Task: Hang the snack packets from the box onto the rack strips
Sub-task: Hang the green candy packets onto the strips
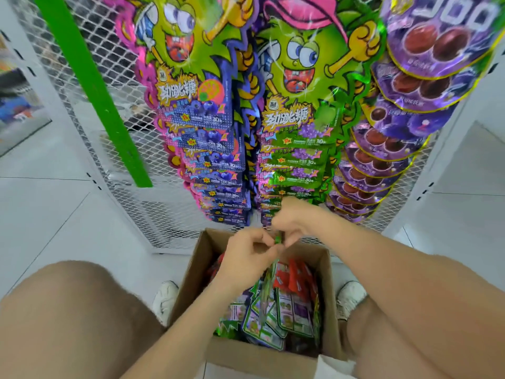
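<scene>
An open cardboard box (191, 272) stands on the floor between my feet, holding several green, purple and red snack packets (292, 314). Over it my left hand (246, 255) and my right hand (291, 222) both pinch the top of one green packet (269, 283), which hangs edge-on into the box. Just above my hands ends the middle rack strip (297, 149), loaded with green packets. A strip of blue packets (216, 160) hangs to its left and one of purple grape packets (382, 149) to its right.
A white wire-mesh rack panel (153, 203) backs the strips. An empty green strip (90, 86) slants down at the left. White shelf uprights (437, 170) flank the rack. My knees fill the lower corners, and my white shoes (165, 299) sit beside the box on a pale tiled floor.
</scene>
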Demonstrator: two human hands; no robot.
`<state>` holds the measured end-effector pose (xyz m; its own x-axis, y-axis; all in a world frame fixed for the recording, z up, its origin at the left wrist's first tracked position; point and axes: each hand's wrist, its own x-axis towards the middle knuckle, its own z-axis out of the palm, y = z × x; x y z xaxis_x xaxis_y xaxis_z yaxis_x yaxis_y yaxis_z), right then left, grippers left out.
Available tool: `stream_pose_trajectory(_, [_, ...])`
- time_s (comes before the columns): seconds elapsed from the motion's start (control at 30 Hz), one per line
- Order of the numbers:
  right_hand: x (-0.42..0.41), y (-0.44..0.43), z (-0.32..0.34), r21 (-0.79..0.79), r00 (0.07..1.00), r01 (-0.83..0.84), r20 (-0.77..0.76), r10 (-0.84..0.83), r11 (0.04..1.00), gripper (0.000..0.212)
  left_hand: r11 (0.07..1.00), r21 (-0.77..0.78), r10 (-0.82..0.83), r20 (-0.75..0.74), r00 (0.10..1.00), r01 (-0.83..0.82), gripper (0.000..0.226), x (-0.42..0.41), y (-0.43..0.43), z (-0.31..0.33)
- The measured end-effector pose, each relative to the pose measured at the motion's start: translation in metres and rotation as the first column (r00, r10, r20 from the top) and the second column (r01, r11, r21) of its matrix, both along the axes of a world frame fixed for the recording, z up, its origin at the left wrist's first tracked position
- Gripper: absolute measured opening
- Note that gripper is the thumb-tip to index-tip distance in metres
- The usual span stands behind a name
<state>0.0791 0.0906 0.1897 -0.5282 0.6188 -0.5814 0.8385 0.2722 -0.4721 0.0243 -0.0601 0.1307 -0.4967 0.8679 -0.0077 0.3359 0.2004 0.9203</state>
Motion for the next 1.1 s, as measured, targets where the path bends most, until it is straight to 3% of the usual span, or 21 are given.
stream_pose_trajectory(0.07, [0.002,-0.004,0.003,0.029,0.998,-0.058,0.021,0.058,0.998,0.016,0.989,-0.049,-0.134,0.079,0.988,0.138,0.022,-0.004,-0.007,0.014])
stream_pose_trajectory(0.13, [0.004,-0.008,0.008,0.063,0.984,-0.167,0.067,0.163,0.984,0.017,0.982,-0.111,-0.144,0.059,0.988,0.150,0.023,-0.015,-0.011,0.021])
stream_pose_trajectory(0.2, [0.006,-0.011,0.014,0.075,0.970,-0.242,0.057,0.238,0.967,0.006,0.997,-0.081,-0.002,-0.134,0.991,-0.009,0.007,-0.033,-0.012,0.024])
stream_pose_trajectory(0.27, [0.007,-0.010,0.020,0.047,0.958,-0.285,-0.017,0.286,0.957,0.029,0.985,-0.118,0.079,-0.317,0.945,-0.122,0.024,-0.050,-0.013,0.029])
stream_pose_trajectory(0.33, [0.009,-0.008,0.025,0.063,0.944,-0.314,-0.089,0.319,0.947,0.027,0.965,-0.231,0.026,-0.373,0.927,-0.121,0.034,-0.061,-0.019,0.043])
stream_pose_trajectory(0.43, [0.010,-0.002,0.028,0.019,0.946,-0.259,-0.195,0.258,0.966,0.013,0.973,-0.227,-0.011,-0.216,0.976,-0.039,0.019,-0.064,-0.024,0.059])
stream_pose_trajectory(0.53, [0.010,-0.006,0.039,-0.042,0.955,-0.177,-0.248,0.162,0.983,0.044,0.983,-0.174,0.044,-0.043,0.998,-0.050,0.024,-0.068,-0.028,0.069])
stream_pose_trajectory(0.6, [0.011,-0.008,0.047,-0.059,0.952,-0.145,-0.281,0.123,0.988,0.052,0.987,-0.155,0.051,-0.014,0.999,-0.053,0.025,-0.073,-0.028,0.080])
stream_pose_trajectory(0.73, [0.013,-0.019,0.062,-0.146,0.916,-0.096,-0.400,0.030,0.985,0.040,0.992,-0.125,0.023,-0.012,1.000,-0.024,0.024,-0.080,-0.030,0.103])
stream_pose_trajectory(0.83, [0.015,-0.025,0.072,0.007,0.815,-0.157,-0.564,0.134,0.988,0.029,0.999,-0.049,-0.013,-0.062,0.998,0.010,0.022,-0.082,-0.030,0.122])
stream_pose_trajectory(0.93, [0.018,-0.028,0.097,0.268,0.709,-0.179,-0.632,0.313,0.947,0.020,0.999,0.045,-0.013,-0.226,0.974,0.024,0.014,-0.085,-0.025,0.151])
stream_pose_trajectory(1.1, [0.028,-0.017,0.168,0.615,0.656,0.049,-0.614,0.439,0.787,0.022,0.939,0.345,0.136,-0.397,0.908,0.010,0.012,-0.077,-0.006,0.233])
